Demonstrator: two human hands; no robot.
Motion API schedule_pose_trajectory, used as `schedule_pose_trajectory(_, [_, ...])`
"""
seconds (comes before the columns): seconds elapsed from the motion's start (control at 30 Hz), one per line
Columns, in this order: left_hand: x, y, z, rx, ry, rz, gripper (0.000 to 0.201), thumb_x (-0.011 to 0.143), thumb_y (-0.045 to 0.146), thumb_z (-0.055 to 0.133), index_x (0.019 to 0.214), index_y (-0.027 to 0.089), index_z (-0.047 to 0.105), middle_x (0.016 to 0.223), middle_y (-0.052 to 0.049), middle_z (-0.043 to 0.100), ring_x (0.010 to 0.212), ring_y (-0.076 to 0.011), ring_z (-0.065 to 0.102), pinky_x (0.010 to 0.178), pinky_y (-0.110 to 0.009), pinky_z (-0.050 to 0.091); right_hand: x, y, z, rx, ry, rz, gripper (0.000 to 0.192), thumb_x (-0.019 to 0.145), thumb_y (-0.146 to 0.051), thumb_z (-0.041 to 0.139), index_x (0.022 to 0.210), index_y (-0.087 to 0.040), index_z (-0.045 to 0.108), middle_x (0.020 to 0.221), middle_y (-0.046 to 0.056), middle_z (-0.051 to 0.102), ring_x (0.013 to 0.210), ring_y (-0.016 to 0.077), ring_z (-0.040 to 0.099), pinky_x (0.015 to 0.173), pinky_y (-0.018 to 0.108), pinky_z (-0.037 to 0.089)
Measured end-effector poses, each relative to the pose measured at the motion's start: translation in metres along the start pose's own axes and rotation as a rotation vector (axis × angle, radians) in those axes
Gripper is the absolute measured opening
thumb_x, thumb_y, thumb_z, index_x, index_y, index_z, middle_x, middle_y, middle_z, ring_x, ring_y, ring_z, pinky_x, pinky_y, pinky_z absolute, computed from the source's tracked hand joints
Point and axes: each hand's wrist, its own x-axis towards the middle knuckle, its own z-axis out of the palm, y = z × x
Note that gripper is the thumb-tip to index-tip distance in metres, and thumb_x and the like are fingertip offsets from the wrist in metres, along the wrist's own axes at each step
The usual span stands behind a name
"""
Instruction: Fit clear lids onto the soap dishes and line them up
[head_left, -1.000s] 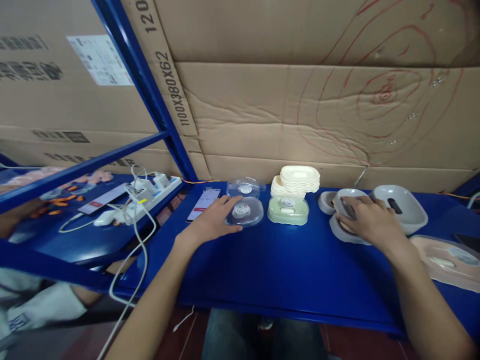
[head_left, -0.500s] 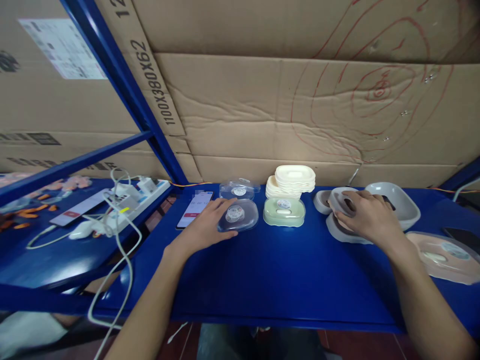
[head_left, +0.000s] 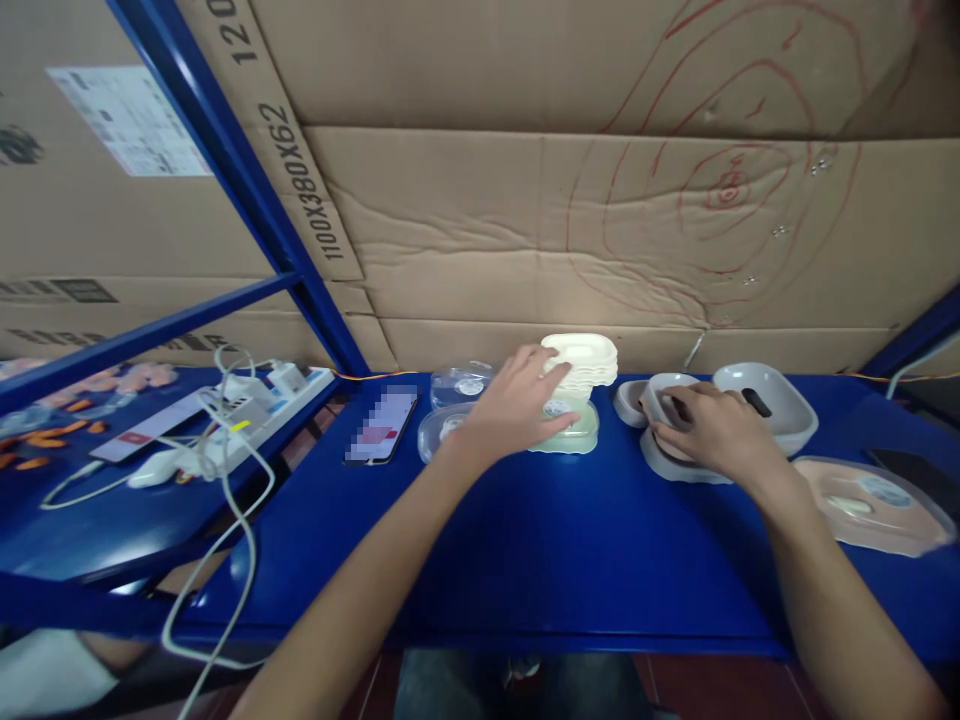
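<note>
My left hand (head_left: 517, 400), fingers spread and holding nothing, hovers over a pale green soap box (head_left: 581, 435) with a clear lid and a round label. Its fingertips are close to the stack of cream trays (head_left: 592, 352) behind; I cannot tell whether they touch. On the right, my right hand (head_left: 720, 425) grips the rim of a small grey dish (head_left: 658, 400) between thumb and fingers. Beneath that dish lies another grey dish (head_left: 667, 465), partly hidden by the hand. A clear lid (head_left: 435, 432) with a label sits partly behind my left wrist.
Another clear lid (head_left: 456, 385) stands at the back. Grey basins (head_left: 799, 415) are behind my right hand, with a pink lidded box (head_left: 862, 515) at the far right. At left are a phone (head_left: 384, 425), a power strip (head_left: 259, 425) with white cables, and a blue rack post (head_left: 247, 190).
My left hand has left the clear lid and moved right and up toward the cream trays. My right hand stays at the grey dish. The view has shifted slightly.
</note>
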Motion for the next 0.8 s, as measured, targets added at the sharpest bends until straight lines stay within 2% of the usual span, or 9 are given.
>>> schedule_pose_trajectory(0.1, [0.026,0.042,0.020,-0.107,0.087,0.081,0.045,0.104,0.043,0.068,0.140,0.017,0.064,0.150,-0.019,0.062,0.146,-0.0353,0.052,0.126,-0.057,0.044,-0.001,-0.002,-0.004,0.018,0.002,0.007,0.043,0.098,-0.049,0.068,0.133,-0.024,0.073,0.127,0.018,0.076,0.105,0.0377,0.073,0.089,0.045,0.051])
schedule_pose_trajectory(0.23, [0.028,0.093,0.057,-0.387,0.146,0.063,0.033,0.105,0.033,0.062,0.135,0.019,0.065,0.136,-0.016,0.070,0.137,-0.0331,0.060,0.122,-0.054,0.049,0.000,-0.001,-0.006,0.092,0.181,0.006,0.039,0.099,-0.051,0.064,0.121,-0.022,0.078,0.111,0.014,0.079,0.095,0.0345,0.074,0.084,0.042,0.051])
schedule_pose_trajectory(0.3, [0.028,0.112,0.075,-0.616,0.165,-0.050,0.039,0.103,0.033,0.064,0.140,0.020,0.063,0.140,-0.017,0.068,0.136,-0.0346,0.063,0.120,-0.054,0.050,0.001,0.000,-0.008,0.223,0.308,-0.013,0.039,0.099,-0.050,0.062,0.118,-0.021,0.079,0.104,0.013,0.079,0.092,0.0324,0.074,0.086,0.042,0.053])
schedule_pose_trajectory(0.37, [0.034,0.125,0.090,-0.940,0.175,-0.247,0.040,0.104,0.042,0.064,0.137,0.021,0.064,0.130,-0.018,0.071,0.120,-0.0338,0.071,0.106,-0.051,0.060,0.001,0.000,-0.010,0.388,0.431,-0.013,0.041,0.100,-0.051,0.060,0.119,-0.020,0.080,0.103,0.012,0.079,0.090,0.0310,0.074,0.088,0.043,0.055])
schedule_pose_trajectory(0.43, [0.045,0.134,0.100,-1.348,0.122,-0.430,0.042,0.104,0.056,0.062,0.123,0.019,0.067,0.110,-0.014,0.073,0.096,-0.0289,0.076,0.087,-0.047,0.065,0.000,-0.004,-0.012,0.519,0.514,-0.018,0.044,0.103,-0.052,0.057,0.121,-0.020,0.081,0.107,0.013,0.080,0.094,0.0314,0.075,0.091,0.045,0.056])
schedule_pose_trajectory(0.53, [0.063,0.142,0.106,-1.776,0.165,-0.508,0.046,0.099,0.065,0.069,0.104,0.019,0.066,0.097,-0.008,0.072,0.088,-0.0219,0.074,0.085,-0.040,0.065,-0.002,-0.011,-0.013,0.617,0.554,-0.060,0.042,0.104,-0.051,0.056,0.119,-0.021,0.082,0.121,0.015,0.080,0.113,0.0340,0.075,0.103,0.049,0.056])
schedule_pose_trajectory(0.63, [0.071,0.144,0.107,-1.886,0.262,-0.514,0.046,0.090,0.061,0.083,0.094,0.018,0.066,0.094,-0.005,0.071,0.092,-0.0197,0.072,0.091,-0.039,0.064,-0.002,-0.014,-0.011,0.651,0.573,-0.060,0.042,0.105,-0.050,0.055,0.118,-0.021,0.083,0.132,0.017,0.077,0.126,0.0354,0.072,0.111,0.053,0.054])
schedule_pose_trajectory(0.73, [0.069,0.141,0.110,-1.943,0.233,-0.561,0.049,0.084,0.059,0.089,0.095,0.017,0.067,0.098,-0.008,0.074,0.095,-0.0225,0.074,0.093,-0.042,0.064,0.000,-0.008,-0.013,0.702,0.642,0.014,0.043,0.105,-0.050,0.053,0.114,-0.022,0.084,0.129,0.017,0.079,0.125,0.0358,0.073,0.111,0.054,0.054])
schedule_pose_trajectory(0.8, [0.067,0.140,0.115,-1.944,0.200,-0.577,0.052,0.081,0.060,0.091,0.098,0.016,0.069,0.098,-0.010,0.076,0.093,-0.0235,0.076,0.091,-0.042,0.065,0.001,-0.001,-0.017,0.750,0.740,0.073,0.044,0.106,-0.051,0.051,0.112,-0.022,0.083,0.123,0.016,0.081,0.122,0.0358,0.074,0.109,0.055,0.055])
